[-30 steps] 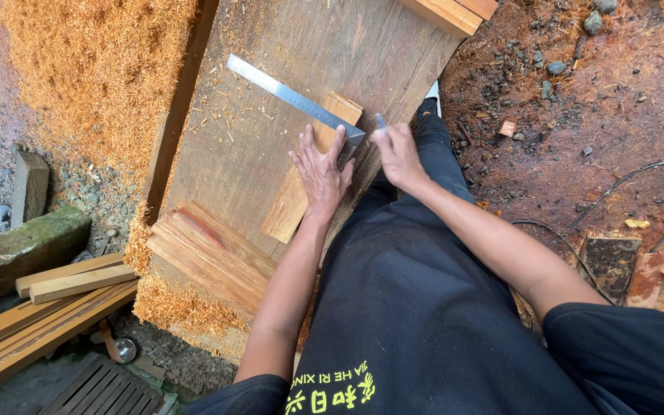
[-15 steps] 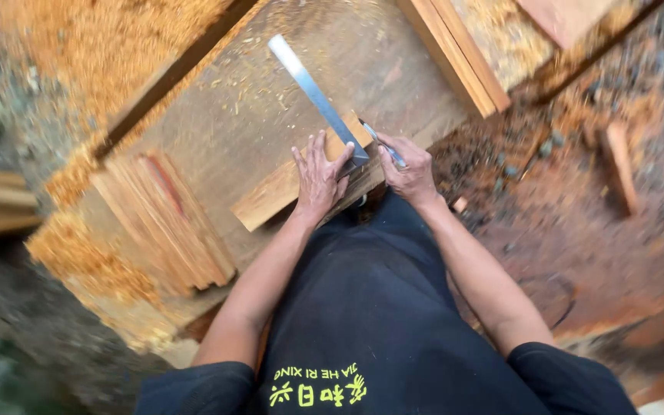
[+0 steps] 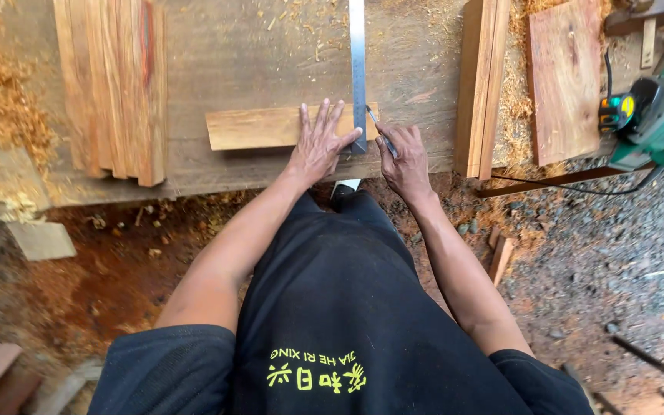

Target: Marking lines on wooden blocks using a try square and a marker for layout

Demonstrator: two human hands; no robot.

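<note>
Wood block (image 3: 267, 127), short and pale, lay flat near the front edge of the tabletop (image 3: 232, 54), with a metal ruler (image 3: 357, 61) crossing its right end and running away toward the far edge. Left hand (image 3: 318, 146) was spread flat with fingers open, pressing the block and the ruler's near end, while right hand (image 3: 405, 157), just right of the ruler, pinched a pencil (image 3: 380, 131) with its tip against the ruler's edge. Left of the block stood a stack of boards (image 3: 113, 84); far to its right sat a green power tool (image 3: 659, 115).
</note>
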